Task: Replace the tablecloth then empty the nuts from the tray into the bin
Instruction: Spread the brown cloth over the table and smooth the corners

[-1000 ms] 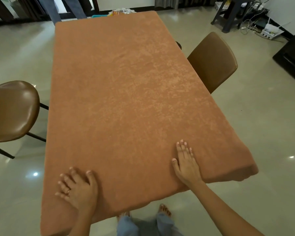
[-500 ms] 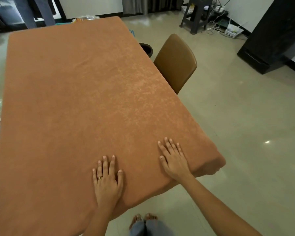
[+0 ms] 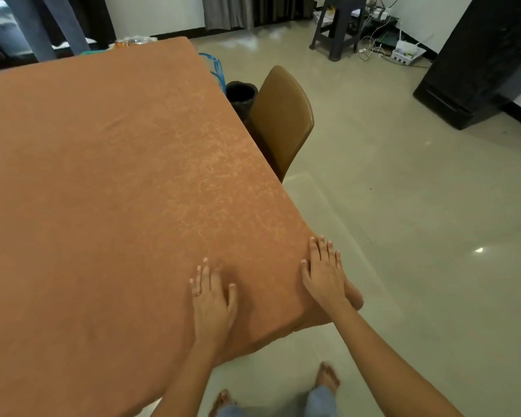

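An orange-brown tablecloth [image 3: 118, 191] covers the whole table and hangs over its near edge and right edge. Both hands lie flat on the cloth at the table's near right corner, palms down, fingers spread and gripping nothing. The left hand [image 3: 212, 302] rests a little in from the near edge and wears a ring on one finger. The right hand [image 3: 324, 273] sits just beside it, right at the corner, with its fingers [image 3: 321, 249] reaching up along the right edge, where the cloth bunches and folds down over the corner. The two hands are near each other but not touching. A brown chair [image 3: 280, 121] stands against the right edge of the table, and a dark bin [image 3: 241, 93] stands on the floor just behind it, close to the same edge. At the far edge, something clear and crinkled with orange in it [image 3: 133, 42] peeks above the cloth; what it holds cannot be made out. Bare feet [image 3: 328, 376] stand on the tiled floor below the near edge.
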A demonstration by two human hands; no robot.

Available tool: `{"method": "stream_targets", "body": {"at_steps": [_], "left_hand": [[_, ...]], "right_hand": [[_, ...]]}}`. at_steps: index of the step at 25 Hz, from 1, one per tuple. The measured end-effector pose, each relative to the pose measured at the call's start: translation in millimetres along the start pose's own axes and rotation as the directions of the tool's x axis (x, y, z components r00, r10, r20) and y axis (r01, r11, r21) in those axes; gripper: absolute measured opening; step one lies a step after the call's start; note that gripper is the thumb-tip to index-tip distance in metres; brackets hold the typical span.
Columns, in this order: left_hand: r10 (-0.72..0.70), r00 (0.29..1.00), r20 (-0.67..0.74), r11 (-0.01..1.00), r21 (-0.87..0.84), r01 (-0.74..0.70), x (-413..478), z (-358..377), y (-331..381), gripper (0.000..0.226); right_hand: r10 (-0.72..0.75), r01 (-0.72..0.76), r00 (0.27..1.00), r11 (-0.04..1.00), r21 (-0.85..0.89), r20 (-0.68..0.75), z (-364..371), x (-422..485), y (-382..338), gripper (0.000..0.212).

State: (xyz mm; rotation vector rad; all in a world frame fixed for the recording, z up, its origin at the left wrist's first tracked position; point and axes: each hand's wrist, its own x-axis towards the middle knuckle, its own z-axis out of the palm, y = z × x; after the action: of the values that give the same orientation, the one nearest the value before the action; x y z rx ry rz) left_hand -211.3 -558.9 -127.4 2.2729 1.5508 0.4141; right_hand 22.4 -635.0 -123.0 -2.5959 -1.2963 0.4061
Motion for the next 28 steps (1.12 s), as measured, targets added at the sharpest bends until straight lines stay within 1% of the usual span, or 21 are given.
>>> {"method": "stream_targets", "body": {"at_steps": [1, 2, 4, 5, 7, 8, 9, 10, 12, 13, 14, 15, 16, 18, 19, 20, 22, 24, 26, 28], "left_hand": [[0.023, 0.999, 0.042, 0.998, -0.051, -0.021, 5.8, 12.5, 30.6, 0.062], [0.043, 0.996, 0.078, 0.996, -0.077, -0.037, 10.5, 24.4, 57.3, 0.064], [0.069, 0.989, 0.133, 0.996, -0.070, -0.060, 14.9, 47.5, 100.2, 0.066], [0.064, 0.986, 0.152, 0.997, -0.042, -0.058, 16.1, 58.7, 115.9, 0.065], [0.040, 0.987, 0.159, 0.998, 0.043, -0.047, 15.5, 75.4, 133.1, 0.064], [0.033, 0.988, 0.150, 0.995, 0.090, -0.047, 14.1, 80.5, 136.9, 0.064], [0.029, 0.990, 0.135, 0.990, 0.133, -0.047, 13.1, 83.5, 138.0, 0.064], [0.025, 0.992, 0.123, 0.985, 0.166, -0.046, 12.2, 85.8, 138.3, 0.063], [0.014, 0.993, 0.115, 0.980, 0.197, -0.037, 11.4, 86.1, 137.0, 0.064], [0.010, 0.994, 0.110, 0.979, 0.201, -0.032, 11.2, 85.1, 137.9, 0.064], [0.008, 0.994, 0.105, 0.979, 0.204, -0.029, 11.0, 84.7, 139.2, 0.064], [0.007, 0.995, 0.103, 0.978, 0.207, -0.029, 11.5, 85.4, 140.5, 0.065], [0.007, 0.994, 0.105, 0.977, 0.209, -0.029, 11.8, 85.6, 140.8, 0.066], [0.009, 0.994, 0.109, 0.976, 0.215, -0.032, 11.1, 85.5, 138.6, 0.068], [0.012, 0.994, 0.108, 0.975, 0.220, -0.036, 10.6, 85.3, 137.4, 0.069], [0.013, 0.994, 0.112, 0.974, 0.223, -0.038, 10.3, 85.2, 137.0, 0.069], [0.013, 0.993, 0.120, 0.974, 0.224, -0.040, 10.8, 84.4, 136.8, 0.070], [0.011, 0.993, 0.115, 0.975, 0.219, -0.036, 12.0, 84.4, 138.2, 0.070], [0.012, 0.994, 0.110, 0.976, 0.215, -0.035, 11.8, 85.5, 138.3, 0.070], [0.016, 0.994, 0.109, 0.974, 0.222, -0.040, 10.9, 86.0, 137.7, 0.072]], "right_hand": [[0.030, -0.032, 0.999, 0.998, 0.047, 0.042, -3.3, 3.0, 6.8, 0.064], [0.026, -0.033, 0.998, 0.994, 0.101, 0.064, -4.2, 4.9, 14.6, 0.065], [0.015, -0.047, 0.993, 0.962, 0.269, 0.120, -13.1, 4.3, 32.5, 0.070], [0.028, -0.089, 0.985, 0.925, 0.369, 0.169, -19.4, 4.7, 43.7, 0.070], [0.045, -0.233, 0.942, 0.802, 0.550, 0.333, -29.9, 5.9, 63.4, 0.060], [0.043, -0.314, 0.903, 0.747, 0.586, 0.428, -33.4, 8.3, 73.5, 0.056], [0.041, -0.386, 0.856, 0.714, 0.584, 0.515, -35.8, 10.3, 82.7, 0.058], [0.042, -0.463, 0.799, 0.680, 0.569, 0.600, -35.5, 11.8, 92.5, 0.065], [0.024, -0.624, 0.660, 0.574, 0.530, 0.751, -28.6, 13.2, 105.4, 0.083], [-0.001, -0.683, 0.600, 0.520, 0.513, 0.800, -25.5, 13.4, 109.1, 0.089], [-0.030, -0.720, 0.566, 0.471, 0.511, 0.824, -24.1, 14.2, 110.4, 0.092], [-0.044, -0.730, 0.566, 0.436, 0.526, 0.823, -24.5, 15.9, 111.1, 0.090], [-0.044, -0.719, 0.598, 0.411, 0.560, 0.800, -27.0, 17.6, 109.8, 0.085], [-0.013, -0.661, 0.696, 0.377, 0.649, 0.718, -32.6, 22.1, 109.9, 0.071], [0.006, -0.637, 0.732, 0.364, 0.680, 0.682, -37.4, 24.3, 112.1, 0.067], [0.014, -0.624, 0.750, 0.347, 0.701, 0.661, -42.2, 26.0, 116.8, 0.066], [-0.027, -0.595, 0.775, 0.308, 0.742, 0.632, -54.1, 26.8, 125.1, 0.066], [-0.107, -0.571, 0.785, 0.258, 0.779, 0.611, -64.1, 27.8, 130.6, 0.062], [-0.181, -0.576, 0.773, 0.198, 0.793, 0.608, -67.6, 28.8, 131.4, 0.055], [-0.216, -0.602, 0.762, 0.113, 0.791, 0.611, -66.6, 29.7, 132.1, 0.054]]}}
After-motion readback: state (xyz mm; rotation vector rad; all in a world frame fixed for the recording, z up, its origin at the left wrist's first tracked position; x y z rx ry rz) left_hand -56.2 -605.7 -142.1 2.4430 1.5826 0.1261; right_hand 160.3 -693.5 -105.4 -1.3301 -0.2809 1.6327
